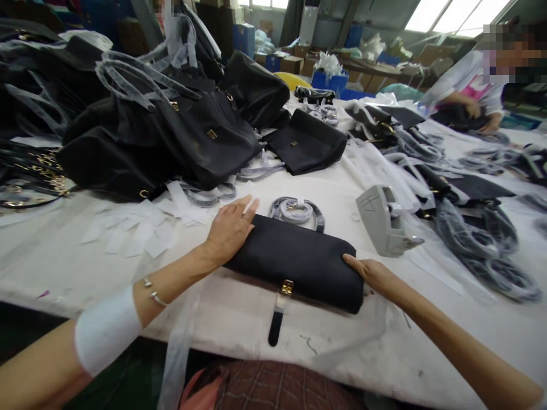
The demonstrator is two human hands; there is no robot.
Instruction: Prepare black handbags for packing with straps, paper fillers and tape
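Note:
A black handbag (294, 256) lies flattened on the table in front of me, with a gold clasp (287, 287) and a short black strap tab (276, 328) at its near edge. My left hand (231, 228) rests over its far left corner, fingers stretched out; a small white bit shows by the fingertips. At the right end, my right hand (374, 277) grips the bag, thumb on top and the other fingers mostly hidden beneath. Just behind the bag sits a coiled, plastic-wrapped handle (318, 216).
A grey tape dispenser (380, 219) stands right of the bag. White paper slips (132, 228) lie scattered at left, before a heap of black bags (179, 136). Another black bag (305, 142) lies farther back. Wrapped straps (478, 233) cover the right side. A co-worker (465, 85) handles something black there.

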